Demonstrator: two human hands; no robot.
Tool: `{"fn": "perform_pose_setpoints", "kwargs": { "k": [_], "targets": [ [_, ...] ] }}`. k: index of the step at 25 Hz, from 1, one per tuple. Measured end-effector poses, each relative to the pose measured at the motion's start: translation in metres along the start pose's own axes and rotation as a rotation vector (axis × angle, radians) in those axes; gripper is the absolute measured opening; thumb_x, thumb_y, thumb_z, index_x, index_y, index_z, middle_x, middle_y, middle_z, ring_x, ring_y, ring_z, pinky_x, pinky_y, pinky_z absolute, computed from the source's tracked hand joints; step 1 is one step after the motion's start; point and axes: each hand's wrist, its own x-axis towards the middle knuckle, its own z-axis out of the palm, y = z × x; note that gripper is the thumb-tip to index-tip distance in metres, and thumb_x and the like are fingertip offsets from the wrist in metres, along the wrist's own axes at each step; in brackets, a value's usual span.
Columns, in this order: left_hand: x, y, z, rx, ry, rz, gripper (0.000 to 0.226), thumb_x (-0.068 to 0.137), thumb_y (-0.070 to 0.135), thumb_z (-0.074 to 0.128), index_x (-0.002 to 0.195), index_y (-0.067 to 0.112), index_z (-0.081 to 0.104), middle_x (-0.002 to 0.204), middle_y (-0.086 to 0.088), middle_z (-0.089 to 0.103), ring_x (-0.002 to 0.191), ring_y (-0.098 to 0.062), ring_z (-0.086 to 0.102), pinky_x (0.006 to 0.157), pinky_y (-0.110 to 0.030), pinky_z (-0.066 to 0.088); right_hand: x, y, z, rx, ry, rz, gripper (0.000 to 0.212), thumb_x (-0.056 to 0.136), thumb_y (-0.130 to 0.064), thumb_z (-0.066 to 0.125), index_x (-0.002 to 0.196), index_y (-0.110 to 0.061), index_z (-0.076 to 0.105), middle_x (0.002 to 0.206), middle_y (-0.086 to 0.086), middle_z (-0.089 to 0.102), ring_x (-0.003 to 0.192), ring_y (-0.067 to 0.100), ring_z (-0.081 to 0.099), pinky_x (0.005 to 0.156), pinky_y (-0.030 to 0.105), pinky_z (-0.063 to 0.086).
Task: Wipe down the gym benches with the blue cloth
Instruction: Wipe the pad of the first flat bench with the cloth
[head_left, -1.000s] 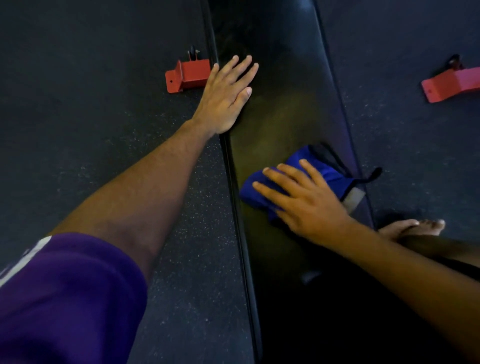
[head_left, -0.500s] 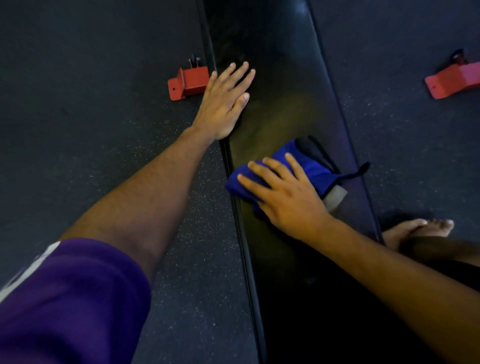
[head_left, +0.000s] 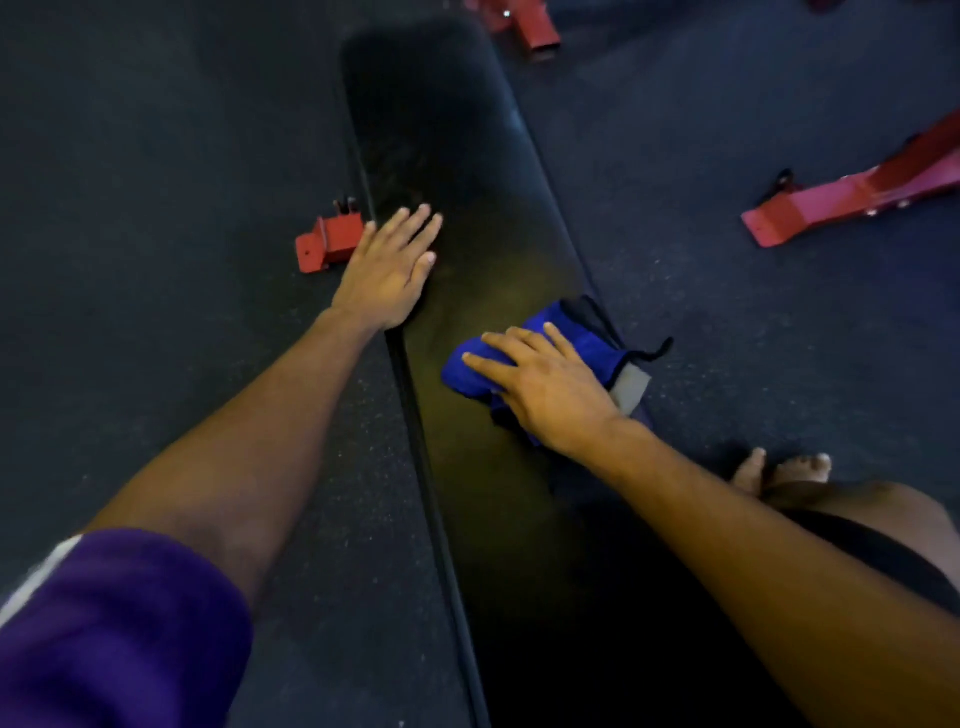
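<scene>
On the surface (head_left: 467, 171), your right hand (head_left: 550, 395) presses flat on the cloth (head_left: 582, 343) near its right edge to wipe, while your spread left hand (head_left: 387, 270) braces you.

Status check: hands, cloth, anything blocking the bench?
Left hand flat on bench pad. Right hand pressing blue cloth, near right edge. Pad ahead unobstructed.

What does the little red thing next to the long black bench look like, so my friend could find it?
Find the long black bench running up the middle of the dark floor. The left hand lies flat on its left edge, and the small red metal bracket sits on the floor just left of that hand. Unlike the longer red frame piece far to the right, it is short, boxy and close against the bench.
</scene>
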Motion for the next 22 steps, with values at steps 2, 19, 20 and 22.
{"fn": "perform_pose_setpoints", "kwargs": {
  "k": [2,19,20,22],
  "targets": [
    [-0.007,0.037,0.002,0.005,0.010,-0.094,0.055,0.110,0.028,0.037,0.161,0.013,0.026,0.170,-0.006,0.020,0.157,-0.025,0.015,0.125,-0.050,0.008,-0.019,0.026,0.002,0.017,0.047,0.074,0.051,0.103,-0.034,0.043,0.152,-0.039,0.029,0.161,-0.002,0.026,0.148,0.025,0.023,0.120,0.059,0.012],
    [-0.075,0.153,0.038,0.089,0.036,-0.327,0.062,0.103,0.036,0.018,0.161,0.016,0.025,0.170,-0.002,0.020,0.157,-0.017,0.012,0.128,-0.046,0.006,-0.060,0.055,0.025,0.142,0.050,0.106,0.060,0.099,-0.040,0.048,0.154,-0.035,0.025,0.162,0.005,0.022,0.149,0.032,0.018,0.113,0.071,0.013],
    [-0.076,0.157,0.035,0.102,0.028,-0.338,0.062,0.103,0.037,0.018,0.161,0.015,0.026,0.170,-0.002,0.021,0.157,-0.017,0.013,0.128,-0.046,0.007,-0.065,0.057,0.024,0.153,0.022,0.096,0.061,0.099,-0.039,0.048,0.155,-0.035,0.024,0.163,0.005,0.019,0.149,0.033,0.015,0.114,0.071,0.012],
    [-0.075,0.160,0.038,0.110,0.029,-0.334,0.061,0.104,0.035,0.021,0.161,0.014,0.028,0.169,-0.004,0.023,0.157,-0.019,0.015,0.128,-0.046,0.007,-0.080,0.066,0.027,0.191,0.034,0.094,0.062,0.097,-0.037,0.053,0.154,-0.033,0.027,0.163,0.005,0.021,0.149,0.035,0.016,0.114,0.070,0.015]
  ]
}}
